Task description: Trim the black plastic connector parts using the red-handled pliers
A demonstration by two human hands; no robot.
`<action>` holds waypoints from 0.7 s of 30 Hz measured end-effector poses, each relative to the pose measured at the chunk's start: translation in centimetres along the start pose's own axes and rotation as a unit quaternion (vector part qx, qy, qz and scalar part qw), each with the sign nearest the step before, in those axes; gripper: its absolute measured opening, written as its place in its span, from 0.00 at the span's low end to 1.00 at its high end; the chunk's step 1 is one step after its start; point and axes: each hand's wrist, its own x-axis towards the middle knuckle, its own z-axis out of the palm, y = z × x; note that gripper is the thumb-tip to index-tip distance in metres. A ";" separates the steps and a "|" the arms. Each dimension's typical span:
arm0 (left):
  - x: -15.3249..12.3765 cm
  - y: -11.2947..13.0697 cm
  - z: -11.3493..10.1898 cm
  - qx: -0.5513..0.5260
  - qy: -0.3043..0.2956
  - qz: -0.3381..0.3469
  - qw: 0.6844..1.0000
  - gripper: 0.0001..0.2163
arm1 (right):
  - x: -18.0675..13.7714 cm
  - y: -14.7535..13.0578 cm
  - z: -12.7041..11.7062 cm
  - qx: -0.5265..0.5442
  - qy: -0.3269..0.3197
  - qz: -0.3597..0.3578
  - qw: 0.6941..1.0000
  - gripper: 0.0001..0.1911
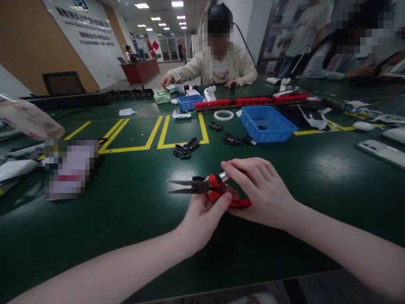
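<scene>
Both of my hands meet over the dark green table on a pair of red-handled pliers whose long dark jaws point left, slightly apart. My left hand grips the pliers from below near the pivot, thumb pressed on the red handle. My right hand wraps over the handles from the right, and a small silver piece shows at its fingertips. Small black plastic parts lie just beyond the pliers.
A blue bin sits right of centre, with a tape roll, another blue bin and red strips behind. Yellow lines mark the table. A person sits opposite; others are at far right. White parts lie right.
</scene>
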 end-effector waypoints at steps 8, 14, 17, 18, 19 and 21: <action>-0.3 -0.6 -0.5 0.050 -0.065 0.062 0.995 0.12 | -0.1 0.6 -0.4 0.038 0.026 0.013 0.999 0.38; -0.2 -0.1 -0.4 0.057 -0.080 0.065 0.993 0.09 | -0.2 0.6 -0.4 0.047 0.033 0.010 0.998 0.35; 0.0 -0.2 -0.3 0.048 -0.095 0.067 0.992 0.10 | -0.2 0.5 -0.4 0.068 0.033 0.013 0.997 0.32; 0.0 -0.2 -0.3 0.048 -0.096 0.068 0.992 0.10 | -0.2 0.5 -0.3 0.074 0.029 0.016 0.997 0.31; 0.1 -0.3 -0.4 0.048 -0.094 0.068 0.992 0.11 | -0.2 0.5 -0.3 0.076 0.024 0.020 0.997 0.31; 0.3 -0.3 -0.4 0.046 -0.086 0.064 0.993 0.11 | -0.1 0.6 -0.2 0.071 0.019 0.024 0.997 0.30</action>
